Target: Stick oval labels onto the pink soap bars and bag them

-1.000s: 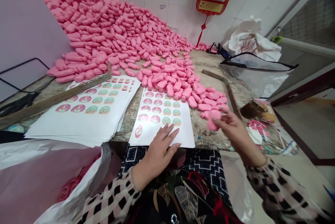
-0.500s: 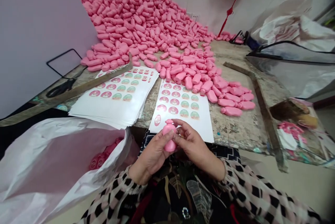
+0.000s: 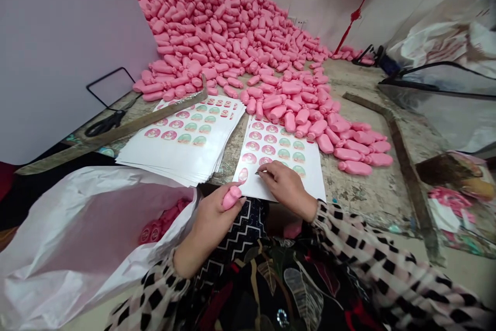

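In my left hand [image 3: 207,225] is a small pink plastic bottle [image 3: 231,198], gripped with its end pointing up beside the table's front edge. My right hand [image 3: 284,184] rests over the near part of a white sticker sheet [image 3: 279,194]. Its fingers are bent and drawn together at the tips; whether anything is pinched there cannot be made out. Just left of those fingertips, a single oval pink sticker [image 3: 243,175] lies on the sheet. Rows of pink and green stickers sit further up, partly covered by bottles and by my right hand.
A large heap of pink bottles [image 3: 217,26] covers the back of the table. At left are a stack of sticker sheets [image 3: 170,158], a wooden strip [image 3: 155,115] and black scissors [image 3: 104,123]. A white sack [image 3: 96,207] with pink pieces stands open below. Another wooden strip [image 3: 403,153] lies right.
My right hand has let go of the bottle and moved forward onto the sticker sheet. My left hand keeps the bottle, now lower-left and tilted. The view has shifted slightly left.
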{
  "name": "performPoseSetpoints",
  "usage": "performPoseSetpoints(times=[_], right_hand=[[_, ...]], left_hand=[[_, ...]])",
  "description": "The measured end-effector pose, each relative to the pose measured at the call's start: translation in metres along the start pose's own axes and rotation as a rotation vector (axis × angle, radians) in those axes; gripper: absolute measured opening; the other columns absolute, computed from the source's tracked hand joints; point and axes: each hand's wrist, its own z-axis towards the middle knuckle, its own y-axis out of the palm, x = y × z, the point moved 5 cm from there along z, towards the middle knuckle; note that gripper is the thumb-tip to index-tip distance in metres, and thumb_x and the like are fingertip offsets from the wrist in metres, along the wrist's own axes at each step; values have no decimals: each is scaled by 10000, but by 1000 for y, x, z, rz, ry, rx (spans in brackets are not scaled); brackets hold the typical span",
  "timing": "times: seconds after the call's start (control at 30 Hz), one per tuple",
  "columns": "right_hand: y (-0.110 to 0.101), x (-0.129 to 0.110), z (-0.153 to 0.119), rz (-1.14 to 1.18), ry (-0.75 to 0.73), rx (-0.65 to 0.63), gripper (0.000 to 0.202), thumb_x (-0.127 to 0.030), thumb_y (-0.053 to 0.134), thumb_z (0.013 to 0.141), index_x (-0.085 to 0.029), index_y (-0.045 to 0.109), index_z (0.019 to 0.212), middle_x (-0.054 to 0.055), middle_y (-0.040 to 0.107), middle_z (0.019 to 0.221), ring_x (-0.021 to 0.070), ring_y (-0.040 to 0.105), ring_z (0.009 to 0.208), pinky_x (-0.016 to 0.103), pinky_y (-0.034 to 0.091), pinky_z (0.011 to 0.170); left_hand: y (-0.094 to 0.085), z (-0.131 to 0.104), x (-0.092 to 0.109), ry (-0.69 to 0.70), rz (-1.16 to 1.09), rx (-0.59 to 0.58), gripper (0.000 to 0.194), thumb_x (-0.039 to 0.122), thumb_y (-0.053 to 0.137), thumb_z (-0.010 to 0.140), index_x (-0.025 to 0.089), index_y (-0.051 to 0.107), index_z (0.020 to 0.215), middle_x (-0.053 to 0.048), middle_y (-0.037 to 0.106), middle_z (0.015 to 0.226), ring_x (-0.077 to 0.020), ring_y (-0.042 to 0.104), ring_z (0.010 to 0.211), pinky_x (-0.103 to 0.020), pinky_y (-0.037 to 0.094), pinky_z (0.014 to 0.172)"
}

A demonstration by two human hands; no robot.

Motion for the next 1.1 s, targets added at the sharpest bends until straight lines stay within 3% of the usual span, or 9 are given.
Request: performPoseSetpoints(times=[0.13, 0.23, 0.37, 0.57, 1.1], right_hand=[[9, -9, 14, -167, -15, 16, 211, -303, 389, 907, -222, 578, 953, 26, 576, 919, 155, 538, 818, 261, 342, 655], [13, -12, 18, -250, -5, 13, 202, -309, 393, 904, -226, 575, 927, 21, 573, 913, 153, 541, 794, 260, 317, 610], [15, -13, 20, -294, -10, 5, 207, -313, 386, 908, -230, 575, 914, 18, 573, 922, 144, 545, 780, 258, 295, 581], [14, -14, 20, -331, -34, -21, 209, -314, 389, 909, -229, 580, 905, 18, 581, 919, 141, 545, 758, 263, 278, 557], [17, -11, 18, -245, -52, -16, 177, -292, 437, 888, -237, 605, 881, 12, 565, 897, 127, 536, 755, 251, 300, 578]], left_hand=[[9, 6, 6, 213, 396, -37, 383, 369, 448, 872, 228, 521, 1221, -61, 496, 1305, -215, 501, 1147, -363, 396, 957], [19, 8, 5, 244, 564, -107, 438, 344, 448, 873, 221, 452, 1293, -81, 364, 1426, -233, 455, 1214, -357, 403, 960], [29, 8, 0, 241, 706, -179, 493, 347, 493, 850, 271, 404, 1329, -114, 245, 1479, -277, 508, 1160, -376, 453, 877], [34, 6, -3, 246, 777, -220, 572, 331, 524, 833, 300, 331, 1371, -127, 136, 1511, -287, 582, 1045, -390, 468, 829], [39, 8, -5, 250, 776, -217, 597, 301, 486, 852, 310, 254, 1402, -126, 75, 1521, -281, 559, 1079, -384, 454, 840]])
